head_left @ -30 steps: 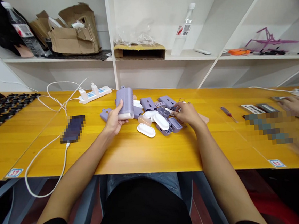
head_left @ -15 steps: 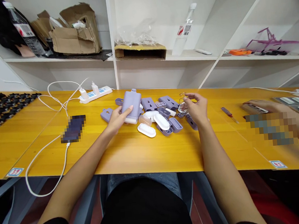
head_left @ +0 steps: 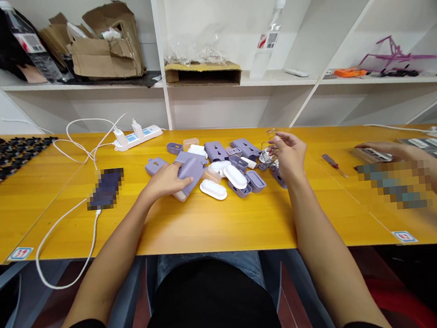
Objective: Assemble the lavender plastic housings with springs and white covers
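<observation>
Left hand [head_left: 164, 180] gripping partly covered purple case [head_left: 195, 168], right hand [head_left: 292, 152] at wires [head_left: 267, 158], hold unclear

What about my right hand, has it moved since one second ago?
Yes. Your right hand has moved to the right, closer to the screwdriver, which has stayed put.
</observation>
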Available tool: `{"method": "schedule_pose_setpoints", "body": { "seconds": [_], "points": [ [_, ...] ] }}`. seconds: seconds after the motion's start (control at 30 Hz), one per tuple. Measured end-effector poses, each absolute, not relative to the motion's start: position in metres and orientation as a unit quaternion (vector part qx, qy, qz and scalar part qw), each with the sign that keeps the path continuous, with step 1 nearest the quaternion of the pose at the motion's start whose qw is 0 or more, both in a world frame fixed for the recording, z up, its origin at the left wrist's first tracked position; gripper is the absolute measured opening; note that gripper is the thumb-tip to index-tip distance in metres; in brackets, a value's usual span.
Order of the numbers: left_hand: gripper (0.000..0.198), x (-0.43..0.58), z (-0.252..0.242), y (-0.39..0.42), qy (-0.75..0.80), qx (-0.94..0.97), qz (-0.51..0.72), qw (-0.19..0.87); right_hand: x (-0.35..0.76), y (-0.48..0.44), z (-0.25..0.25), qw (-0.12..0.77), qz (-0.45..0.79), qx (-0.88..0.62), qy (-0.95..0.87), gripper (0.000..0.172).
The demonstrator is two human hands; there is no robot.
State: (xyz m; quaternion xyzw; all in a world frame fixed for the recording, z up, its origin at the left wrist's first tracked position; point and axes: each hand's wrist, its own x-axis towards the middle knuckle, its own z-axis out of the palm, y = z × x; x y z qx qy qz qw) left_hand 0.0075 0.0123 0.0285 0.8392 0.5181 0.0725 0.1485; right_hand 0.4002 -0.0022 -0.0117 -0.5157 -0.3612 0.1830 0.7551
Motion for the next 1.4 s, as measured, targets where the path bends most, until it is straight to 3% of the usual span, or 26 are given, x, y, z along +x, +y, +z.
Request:
{"method": "schedule_pose_setpoints", "body": {
  "seconds": [0.17,0.3,0.5,0.7,0.83,1.0,1.2,1.4],
  "points": [
    [0.069,0.004,0.032,0.012,0.501,0.848,0.027,0.171,0.408,-0.003,-0.007,0.794,0.261,-0.463,-0.297,0.011],
    [0.062,0.001,0.03,0.014,0.482,0.856,0.029,0.183,0.408,-0.008,-0.004,0.793,0.275,-0.464,-0.284,0.023],
    [0.03,-0.003,0.021,0.018,0.464,0.854,0.116,0.206,0.399,-0.014,-0.006,0.696,0.338,-0.567,-0.284,0.035],
    [0.018,-0.002,0.018,0.018,0.441,0.867,0.126,0.196,0.387,-0.019,-0.006,0.608,0.376,-0.626,-0.31,0.044],
    [0.026,0.005,0.016,0.014,0.41,0.885,0.154,0.156,0.378,-0.025,-0.002,0.578,0.388,-0.638,-0.329,0.039],
    [0.034,0.024,0.005,0.002,0.358,0.883,0.275,0.127,0.377,-0.027,0.005,0.607,0.406,-0.593,-0.339,0.034],
    [0.031,0.041,-0.01,-0.012,0.273,0.88,0.36,0.15,0.378,-0.032,0.017,0.698,0.359,-0.489,-0.38,0.029],
    [0.037,0.057,-0.007,-0.034,0.229,0.876,0.365,0.216,0.347,-0.053,0.034,0.703,0.373,-0.401,-0.454,0.038]
  ]
}}
